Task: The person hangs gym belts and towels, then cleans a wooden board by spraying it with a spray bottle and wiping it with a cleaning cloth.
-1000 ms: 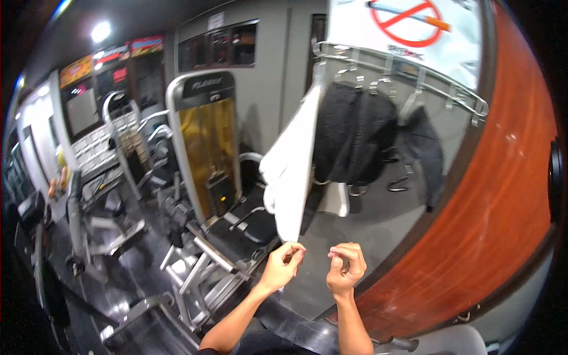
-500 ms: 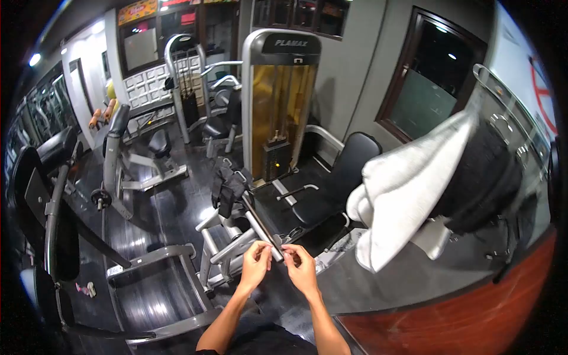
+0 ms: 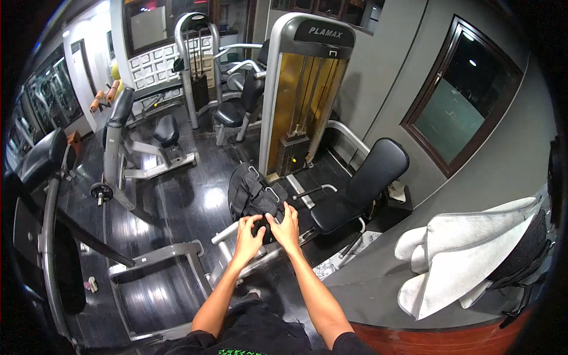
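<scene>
A black fabric bundle with straps and metal loops [image 3: 255, 188] lies over the grey metal frame in front of me. My left hand [image 3: 250, 239] is at its lower edge, fingers curved and thumb held apart from them. Close beside it, my right hand [image 3: 285, 229] has its fingers spread, with the fingertips right at the dark fabric. Nothing shows in either hand. A grey frame tube [image 3: 223, 233] sticks out to the left of my left hand.
The weight-stack machine [image 3: 305, 94] and its black seat [image 3: 337, 210] stand ahead. White towels [image 3: 467, 254] and dark cloth hang at right. At left are a low metal frame [image 3: 157, 260], padded equipment [image 3: 50, 154] and a bench machine [image 3: 160, 160].
My hands have moved up from the end of the metal bar to the black bundle, and their fingers have spread. My view has turned, so the towels appear lower and farther right.
</scene>
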`<state>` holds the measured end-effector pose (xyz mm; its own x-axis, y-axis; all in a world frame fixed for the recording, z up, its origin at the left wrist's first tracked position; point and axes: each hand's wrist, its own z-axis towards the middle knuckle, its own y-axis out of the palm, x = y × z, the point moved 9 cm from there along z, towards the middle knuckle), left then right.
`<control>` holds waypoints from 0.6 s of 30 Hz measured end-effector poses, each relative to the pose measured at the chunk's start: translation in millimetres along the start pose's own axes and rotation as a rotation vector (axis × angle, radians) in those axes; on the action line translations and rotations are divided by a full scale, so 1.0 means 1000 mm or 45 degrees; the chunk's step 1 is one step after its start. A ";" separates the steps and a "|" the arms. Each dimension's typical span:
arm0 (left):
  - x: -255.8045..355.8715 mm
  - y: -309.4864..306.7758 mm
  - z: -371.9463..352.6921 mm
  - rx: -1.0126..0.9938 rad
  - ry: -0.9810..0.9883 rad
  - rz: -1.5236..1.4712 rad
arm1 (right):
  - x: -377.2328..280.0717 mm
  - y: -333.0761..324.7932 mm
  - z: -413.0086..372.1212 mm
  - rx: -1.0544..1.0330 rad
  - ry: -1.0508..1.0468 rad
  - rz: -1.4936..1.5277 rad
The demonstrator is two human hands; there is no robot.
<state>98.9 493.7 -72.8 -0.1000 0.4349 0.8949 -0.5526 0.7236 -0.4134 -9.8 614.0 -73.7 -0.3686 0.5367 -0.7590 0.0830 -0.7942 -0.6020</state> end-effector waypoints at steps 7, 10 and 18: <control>-0.019 0.013 0.052 0.005 0.003 0.207 | 0.004 0.002 0.000 0.020 0.089 -0.012; -0.012 0.013 0.051 -0.029 0.081 0.214 | -0.001 -0.007 -0.007 0.041 0.048 -0.025; 0.000 0.006 0.049 -0.120 0.101 -0.039 | -0.009 -0.017 -0.013 0.032 -0.039 0.112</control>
<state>55.3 471.8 -67.6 -0.0165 0.4505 0.8926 -0.4739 0.7826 -0.4038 4.1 626.5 -59.9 -0.3891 0.4560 -0.8004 0.0933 -0.8449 -0.5267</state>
